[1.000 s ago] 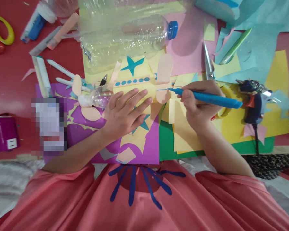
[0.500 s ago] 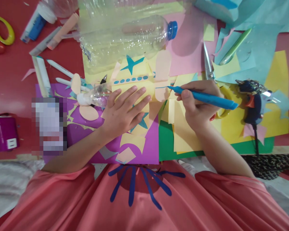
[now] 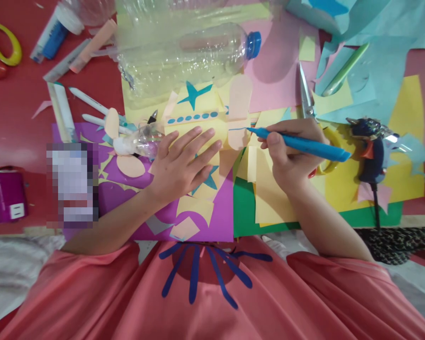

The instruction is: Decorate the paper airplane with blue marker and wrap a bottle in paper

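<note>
My right hand (image 3: 293, 153) grips a blue marker (image 3: 311, 145), its tip at the right end of a thin blue line on a pale peach paper strip (image 3: 236, 138) with rounded ends. Flat and spread, my left hand (image 3: 184, 163) rests on a yellow paper piece (image 3: 184, 130) decorated with a row of blue dots. Above the dots lies a blue four-pointed paper star (image 3: 194, 95). Another blue star (image 3: 211, 178) shows partly from under my left hand. Left of my fingers is a small clear bottle (image 3: 143, 141), lying on its side.
A large clear bottle (image 3: 184, 59) with a blue cap lies behind. Scissors (image 3: 306, 92) and a dark glue gun (image 3: 373, 156) are at right. Markers (image 3: 92, 101), a peach paper oval (image 3: 130, 166) and a blurred-out rectangular object (image 3: 72, 184) lie at left. Coloured sheets and scraps cover the table.
Hardly anything differs. The blue marker's tip stays at the end of the line, and both hands hold their places.
</note>
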Motion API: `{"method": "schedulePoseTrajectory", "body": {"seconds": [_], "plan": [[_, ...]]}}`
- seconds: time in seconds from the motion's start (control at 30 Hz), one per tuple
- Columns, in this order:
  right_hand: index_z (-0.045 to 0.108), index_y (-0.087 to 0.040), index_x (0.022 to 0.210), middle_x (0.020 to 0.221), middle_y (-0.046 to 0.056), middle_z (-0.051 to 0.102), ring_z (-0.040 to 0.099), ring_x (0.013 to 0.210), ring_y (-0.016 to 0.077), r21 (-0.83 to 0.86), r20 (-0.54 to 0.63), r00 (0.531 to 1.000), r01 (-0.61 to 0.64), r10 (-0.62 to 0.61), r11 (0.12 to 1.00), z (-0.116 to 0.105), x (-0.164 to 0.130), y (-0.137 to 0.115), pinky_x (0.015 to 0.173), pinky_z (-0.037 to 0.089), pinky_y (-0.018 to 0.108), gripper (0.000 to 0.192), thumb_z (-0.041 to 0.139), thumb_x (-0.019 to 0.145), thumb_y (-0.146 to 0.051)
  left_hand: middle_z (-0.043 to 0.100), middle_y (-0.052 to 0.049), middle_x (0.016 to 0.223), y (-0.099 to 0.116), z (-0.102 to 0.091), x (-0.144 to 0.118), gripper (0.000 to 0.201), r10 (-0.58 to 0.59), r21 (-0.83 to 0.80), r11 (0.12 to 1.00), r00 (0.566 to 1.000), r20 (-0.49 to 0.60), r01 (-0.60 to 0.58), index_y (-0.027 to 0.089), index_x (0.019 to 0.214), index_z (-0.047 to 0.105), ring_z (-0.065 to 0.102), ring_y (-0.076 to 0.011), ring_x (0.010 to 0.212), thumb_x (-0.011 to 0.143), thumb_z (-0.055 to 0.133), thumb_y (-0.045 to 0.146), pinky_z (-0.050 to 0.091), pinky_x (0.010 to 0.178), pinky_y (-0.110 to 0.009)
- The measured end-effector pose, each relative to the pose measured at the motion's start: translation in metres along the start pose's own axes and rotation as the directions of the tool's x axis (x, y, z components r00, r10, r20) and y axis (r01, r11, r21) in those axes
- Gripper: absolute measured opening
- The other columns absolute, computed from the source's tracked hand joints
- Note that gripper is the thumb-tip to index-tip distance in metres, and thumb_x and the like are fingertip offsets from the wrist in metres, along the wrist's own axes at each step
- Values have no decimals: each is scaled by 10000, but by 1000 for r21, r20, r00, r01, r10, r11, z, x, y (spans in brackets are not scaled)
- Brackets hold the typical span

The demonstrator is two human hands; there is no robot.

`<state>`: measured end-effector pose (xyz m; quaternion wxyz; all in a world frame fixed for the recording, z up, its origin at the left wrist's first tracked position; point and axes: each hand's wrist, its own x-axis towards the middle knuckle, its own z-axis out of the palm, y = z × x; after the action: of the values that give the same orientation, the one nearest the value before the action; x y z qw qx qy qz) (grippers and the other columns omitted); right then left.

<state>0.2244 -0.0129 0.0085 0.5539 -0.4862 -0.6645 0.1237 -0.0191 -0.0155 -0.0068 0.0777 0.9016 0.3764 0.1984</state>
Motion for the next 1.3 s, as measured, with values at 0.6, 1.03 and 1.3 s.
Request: {"method": "schedulePoseTrajectory", "body": {"seconds": [0.6,1.03,1.3], "plan": [[660,-245,834,654,-15,695,679,559,129,-74,45,990,140,-137,987,3,1,-5,486,538,248,91,619,904,-286,440,41,1548,0,0,-1,486,-10,-20,1000,1000,0,10,370,1493,348,414,-231,1437,1009,325,406,226,1219,-500],[628,-244,894,686,-21,707,652,539,115,-60,121,957,271,-262,961,7,-2,-10,513,557,245,34,596,898,-235,431,42,1554,-1,2,-2,498,-14,-33,999,1000,-6,14,383,1507,318,413,-228,1439,1010,340,404,183,1235,-487],[662,-257,860,704,-9,738,698,596,144,-115,220,946,265,-236,957,6,-5,-11,562,575,290,98,598,908,-313,433,51,1552,1,-1,0,485,-13,-3,1000,1000,-4,13,372,1496,342,424,-227,1431,1013,337,413,219,1217,-460]]}}
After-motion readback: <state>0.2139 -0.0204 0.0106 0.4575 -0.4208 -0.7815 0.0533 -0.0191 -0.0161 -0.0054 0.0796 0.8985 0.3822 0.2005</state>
